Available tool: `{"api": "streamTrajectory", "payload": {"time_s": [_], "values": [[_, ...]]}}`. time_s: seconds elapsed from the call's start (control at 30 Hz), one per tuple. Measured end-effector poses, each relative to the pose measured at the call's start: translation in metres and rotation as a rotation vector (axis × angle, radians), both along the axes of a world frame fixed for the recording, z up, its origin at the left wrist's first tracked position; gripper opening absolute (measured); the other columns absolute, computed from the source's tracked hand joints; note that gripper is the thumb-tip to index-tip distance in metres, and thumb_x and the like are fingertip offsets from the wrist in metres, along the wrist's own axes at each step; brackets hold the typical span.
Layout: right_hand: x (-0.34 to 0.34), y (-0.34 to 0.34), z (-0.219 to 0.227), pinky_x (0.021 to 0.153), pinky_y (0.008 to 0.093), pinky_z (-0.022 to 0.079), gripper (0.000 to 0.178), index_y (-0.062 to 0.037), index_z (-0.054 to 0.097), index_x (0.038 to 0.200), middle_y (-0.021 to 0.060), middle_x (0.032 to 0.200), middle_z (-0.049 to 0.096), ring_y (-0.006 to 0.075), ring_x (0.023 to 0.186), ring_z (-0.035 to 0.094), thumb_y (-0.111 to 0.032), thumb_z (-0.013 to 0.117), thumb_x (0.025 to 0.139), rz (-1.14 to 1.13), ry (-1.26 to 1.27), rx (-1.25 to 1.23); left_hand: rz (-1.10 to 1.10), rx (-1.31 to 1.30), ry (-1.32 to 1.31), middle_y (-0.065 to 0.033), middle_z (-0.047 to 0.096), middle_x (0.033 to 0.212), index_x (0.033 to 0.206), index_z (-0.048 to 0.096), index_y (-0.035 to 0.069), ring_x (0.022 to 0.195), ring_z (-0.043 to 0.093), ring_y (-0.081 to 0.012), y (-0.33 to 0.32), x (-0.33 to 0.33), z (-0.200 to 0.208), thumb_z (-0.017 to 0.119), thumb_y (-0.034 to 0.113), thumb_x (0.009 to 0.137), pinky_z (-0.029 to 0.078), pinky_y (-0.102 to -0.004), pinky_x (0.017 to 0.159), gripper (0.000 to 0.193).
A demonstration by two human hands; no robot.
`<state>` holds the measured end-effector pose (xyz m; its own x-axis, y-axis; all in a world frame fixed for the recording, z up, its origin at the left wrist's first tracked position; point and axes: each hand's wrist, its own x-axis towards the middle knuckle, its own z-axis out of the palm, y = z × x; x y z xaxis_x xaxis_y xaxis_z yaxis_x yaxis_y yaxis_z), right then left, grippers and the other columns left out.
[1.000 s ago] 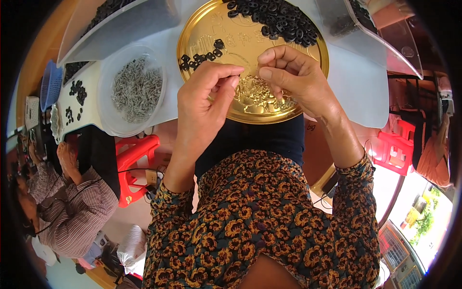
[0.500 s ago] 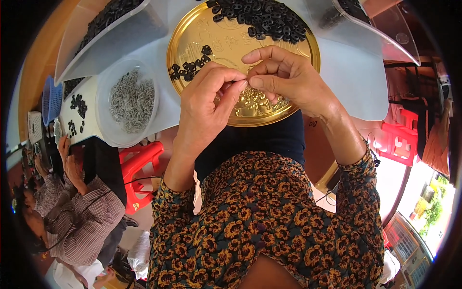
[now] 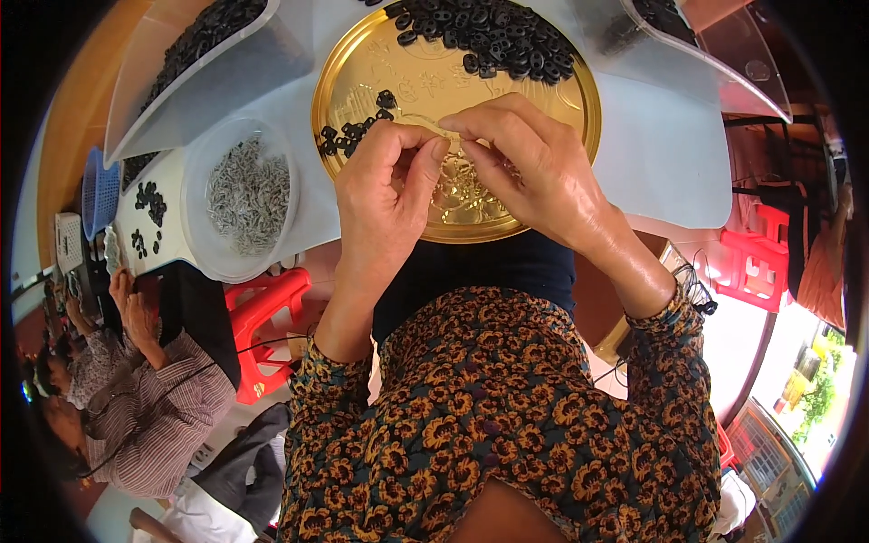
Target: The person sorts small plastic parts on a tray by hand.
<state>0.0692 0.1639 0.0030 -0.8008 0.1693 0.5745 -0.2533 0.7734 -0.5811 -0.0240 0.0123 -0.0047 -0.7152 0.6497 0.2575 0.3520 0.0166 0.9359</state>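
Both of my hands hover over the near half of a round gold tray [image 3: 385,68]. My left hand [image 3: 385,185] is closed in a thumb-and-forefinger pinch; whatever lies between those fingertips is too small to make out. Just beside it, my right hand [image 3: 534,167] is also closed, its forefinger and thumb tips drawn near each other, and any piece in them is hidden. A large heap of small black two-holed plastic pieces [image 3: 489,36] covers the tray's far right. Left of centre, a smaller cluster of black pieces [image 3: 355,133] lies partly behind my left hand.
A round translucent tub [image 3: 192,213] of small grey metal springs [image 3: 249,199] stands left of the tray. Clear bins [image 3: 217,77] with black parts are at far left and far right. Another person [image 3: 158,398] sits at left, near a red stool [image 3: 267,308].
My right hand has drawn its fingers in and its fingertips have come slightly apart from my left hand's. The left hand keeps its pinch, a little lower at the wrist.
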Motion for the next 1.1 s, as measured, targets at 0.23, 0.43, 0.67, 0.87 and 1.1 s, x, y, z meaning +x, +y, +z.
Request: {"api": "streamTrajectory", "payload": {"time_s": [0.23, 0.43, 0.67, 0.87, 1.1], "values": [[0.01, 0.004, 0.009, 0.06, 0.0251, 0.049, 0.028, -0.0073, 0.063, 0.109, 0.0055, 0.083, 0.059, 0.0131, 0.065, 0.057, 0.001, 0.063, 0.082, -0.04, -0.176, -0.303, -0.048, -0.137, 0.181, -0.0065, 0.058, 0.079, 0.092, 0.062, -0.002, 0.067, 0.059, -0.0099, -0.005, -0.007, 0.007, 0.062, 0.005, 0.09, 0.048, -0.0232, 0.059, 0.007], [0.014, 0.003, 0.008, 0.064, 0.0214, 0.047, 0.025, -0.0039, 0.061, 0.113, -0.001, 0.086, 0.059, 0.0035, 0.071, 0.053, -0.002, 0.061, 0.088, 0.016, -0.315, -0.822, -0.16, 0.093, -0.422, -0.0045, 0.059, 0.09, 0.116, 0.059, -0.001, 0.077, 0.059, -0.0087, -0.011, -0.004, 0.008, 0.058, 0.004, 0.093, 0.049, -0.0215, 0.068, 0.024], [0.01, 0.006, 0.019, 0.067, 0.0179, 0.045, 0.025, -0.0015, 0.058, 0.115, -0.0002, 0.089, 0.06, 0.0034, 0.079, 0.056, -0.006, 0.06, 0.091, 0.173, -0.36, -1.014, -0.238, 0.112, -0.456, -0.0038, 0.059, 0.097, 0.117, 0.058, -0.003, 0.081, 0.058, -0.0069, -0.01, 0.003, 0.015, 0.059, 0.001, 0.092, 0.049, -0.0199, 0.072, 0.025], [0.009, 0.005, 0.021, 0.066, 0.0184, 0.046, 0.025, -0.0011, 0.057, 0.115, 0.0003, 0.088, 0.06, 0.0041, 0.078, 0.056, -0.007, 0.06, 0.091, 0.172, -0.409, -0.992, -0.217, 0.122, -0.33, -0.0043, 0.06, 0.093, 0.105, 0.061, -0.003, 0.079, 0.058, -0.0065, -0.005, 0.005, 0.008, 0.061, 0.001, 0.091, 0.048, -0.0197, 0.07, 0.014], [0.008, -0.002, 0.021, 0.068, 0.0218, 0.049, 0.026, 0.0006, 0.057, 0.116, 0.0004, 0.088, 0.061, 0.0046, 0.079, 0.057, -0.007, 0.061, 0.091, 0.128, -0.378, -0.897, -0.119, 0.074, -0.144, -0.0014, 0.061, 0.082, 0.094, 0.06, -0.002, 0.072, 0.057, -0.0055, -0.001, 0.005, 0.007, 0.063, 0.003, 0.09, 0.045, -0.0176, 0.063, 0.007]]}}
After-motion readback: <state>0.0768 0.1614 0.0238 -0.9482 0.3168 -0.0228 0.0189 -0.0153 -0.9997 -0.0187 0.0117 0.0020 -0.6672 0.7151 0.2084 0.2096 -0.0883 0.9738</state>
